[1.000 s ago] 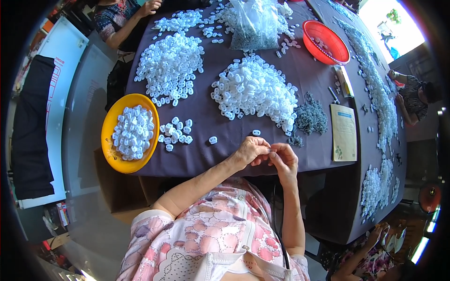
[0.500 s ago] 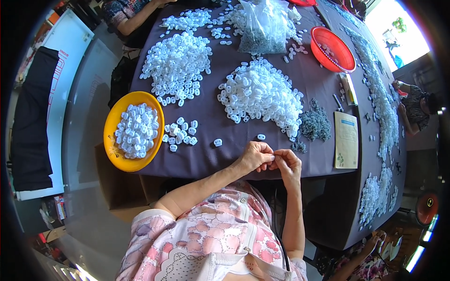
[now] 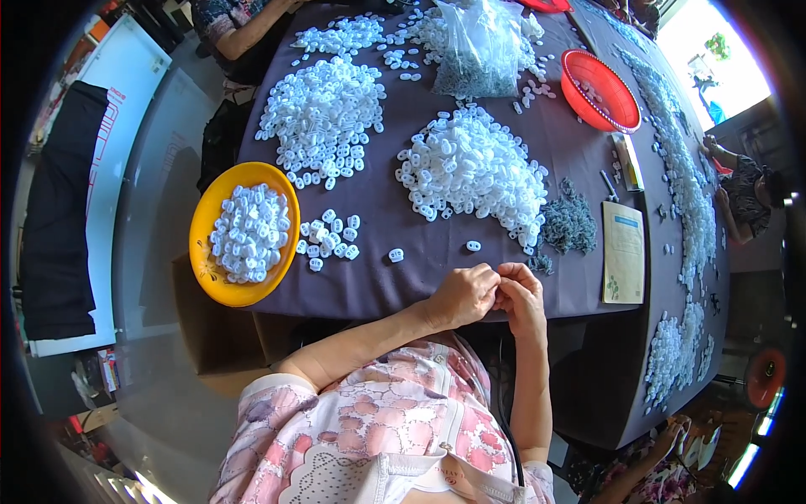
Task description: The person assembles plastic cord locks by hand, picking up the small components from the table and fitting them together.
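At the table's near edge, my left hand (image 3: 464, 296) and my right hand (image 3: 522, 300) meet with their fingertips pinched together. Whatever lies between the fingers is hidden. Just beyond them is a single small white oval plastic piece (image 3: 473, 246); another white piece with dark slots (image 3: 396, 255) lies further left. A large heap of white pieces (image 3: 474, 168) rises past my hands. To its right sits a tangle of small grey-green parts (image 3: 569, 220), with a smaller clump (image 3: 541, 264) close to my right hand.
A yellow bowl (image 3: 201, 273) of white pieces stands at the left edge, beside a loose cluster (image 3: 327, 236). Further off are another heap (image 3: 321, 118), a clear plastic bag (image 3: 478, 50) and a red basket (image 3: 625, 101). A tan booklet (image 3: 622, 260) lies right. Other people sit around.
The view has shifted slightly, so the table appears a little further right. My left hand has turned, its fingers curling more closely against the right hand's fingertips.
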A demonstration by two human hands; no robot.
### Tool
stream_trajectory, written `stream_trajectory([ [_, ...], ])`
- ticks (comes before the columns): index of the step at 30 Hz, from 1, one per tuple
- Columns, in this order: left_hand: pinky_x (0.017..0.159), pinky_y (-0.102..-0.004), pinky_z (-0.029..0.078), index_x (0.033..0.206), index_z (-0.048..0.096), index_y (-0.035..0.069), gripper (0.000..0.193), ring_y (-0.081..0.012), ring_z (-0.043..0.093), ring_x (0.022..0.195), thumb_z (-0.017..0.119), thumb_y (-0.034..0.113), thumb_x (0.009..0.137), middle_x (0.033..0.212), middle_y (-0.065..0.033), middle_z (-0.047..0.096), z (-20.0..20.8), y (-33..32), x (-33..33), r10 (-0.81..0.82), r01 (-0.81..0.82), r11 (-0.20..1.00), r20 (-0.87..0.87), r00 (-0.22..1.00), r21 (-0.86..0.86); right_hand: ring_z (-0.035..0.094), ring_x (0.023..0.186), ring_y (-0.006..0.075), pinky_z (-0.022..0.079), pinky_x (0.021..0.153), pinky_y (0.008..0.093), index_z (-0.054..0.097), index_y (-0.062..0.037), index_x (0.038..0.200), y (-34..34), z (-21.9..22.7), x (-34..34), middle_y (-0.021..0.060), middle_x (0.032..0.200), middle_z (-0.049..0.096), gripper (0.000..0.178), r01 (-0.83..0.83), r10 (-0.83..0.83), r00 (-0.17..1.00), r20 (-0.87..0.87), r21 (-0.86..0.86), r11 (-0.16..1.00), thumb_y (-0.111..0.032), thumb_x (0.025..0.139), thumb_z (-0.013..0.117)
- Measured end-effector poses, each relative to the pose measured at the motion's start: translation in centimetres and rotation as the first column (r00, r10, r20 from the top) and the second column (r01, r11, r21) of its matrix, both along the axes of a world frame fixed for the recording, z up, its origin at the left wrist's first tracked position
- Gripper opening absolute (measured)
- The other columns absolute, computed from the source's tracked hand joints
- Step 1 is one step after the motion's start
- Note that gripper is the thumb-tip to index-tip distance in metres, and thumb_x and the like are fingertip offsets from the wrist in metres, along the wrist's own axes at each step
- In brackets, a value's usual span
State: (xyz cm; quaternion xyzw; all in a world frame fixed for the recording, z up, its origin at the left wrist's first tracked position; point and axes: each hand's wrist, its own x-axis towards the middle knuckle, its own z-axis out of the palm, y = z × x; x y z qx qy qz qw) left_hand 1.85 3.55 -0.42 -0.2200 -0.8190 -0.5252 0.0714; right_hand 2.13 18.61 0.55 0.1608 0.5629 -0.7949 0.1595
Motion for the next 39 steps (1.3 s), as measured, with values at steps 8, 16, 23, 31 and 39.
stream_trajectory([
  [8, 0.040, -0.0187, 0.041, 0.083, 0.064, 0.001, 0.011, -0.0047, 0.053, 0.048, 0.060, 0.011, 0.085, 0.066, -0.0016, 0.062, -0.1, -0.7, -0.8, -0.230, -0.238, 0.824, 0.688, 0.688, 0.514, 0.063, 0.072, 0.0118, 0.054, 0.065, 0.0238, 0.060, 0.0023, 0.100, -0.5, 0.5, 0.8, 0.0067, 0.087, 0.064, 0.013, -0.023, 0.014, 0.994, -0.108, -0.079, 0.997, 0.001, 0.088, 0.054],
  [16, 0.039, -0.0173, 0.039, 0.083, 0.064, 0.000, 0.011, -0.0041, 0.052, 0.047, 0.059, 0.009, 0.086, 0.066, -0.0026, 0.062, -0.4, -1.4, -0.7, -0.309, -0.249, 0.783, 0.703, 0.640, 0.570, 0.063, 0.076, 0.0118, 0.053, 0.069, 0.0239, 0.060, 0.0030, 0.098, -0.5, -1.4, 0.8, 0.0071, 0.088, 0.064, 0.010, -0.073, 0.094, 0.955, -0.282, 0.084, 0.994, -0.002, 0.090, 0.057],
  [23, 0.051, -0.0286, 0.049, 0.081, 0.063, -0.002, 0.011, -0.0139, 0.060, 0.054, 0.059, 0.008, 0.083, 0.068, -0.0093, 0.066, -1.0, -1.1, -0.6, -0.100, -0.140, 0.917, 0.556, 0.825, 0.373, 0.059, 0.063, 0.0094, 0.052, 0.060, 0.0230, 0.056, 0.0003, 0.093, -1.3, -0.9, 0.8, 0.0036, 0.077, 0.061, 0.004, -0.050, 0.091, 0.961, -0.260, 0.161, 0.986, -0.003, 0.090, 0.056],
  [31, 0.059, -0.0341, 0.051, 0.085, 0.061, -0.001, 0.009, -0.0264, 0.065, 0.065, 0.060, 0.007, 0.080, 0.076, -0.0137, 0.065, -0.2, -1.4, -0.5, 0.016, -0.033, 0.997, 0.207, 0.978, 0.075, 0.055, 0.060, 0.0069, 0.049, 0.055, 0.0212, 0.057, 0.0001, 0.092, -1.4, -0.9, 1.0, 0.0026, 0.076, 0.060, 0.004, -0.005, 0.030, 0.973, -0.229, 0.107, 0.994, 0.000, 0.088, 0.056],
  [39, 0.057, -0.0399, 0.050, 0.080, 0.058, 0.003, 0.005, -0.0316, 0.062, 0.065, 0.059, 0.008, 0.078, 0.075, -0.0132, 0.061, -0.5, -1.7, -0.1, -0.039, 0.024, 0.981, -0.077, 0.996, -0.190, 0.050, 0.052, 0.0058, 0.041, 0.045, 0.0186, 0.057, -0.0012, 0.093, -1.2, 0.2, 0.9, 0.0015, 0.072, 0.057, 0.009, -0.075, 0.077, 0.997, -0.010, 0.110, 0.991, -0.001, 0.083, 0.058],
])
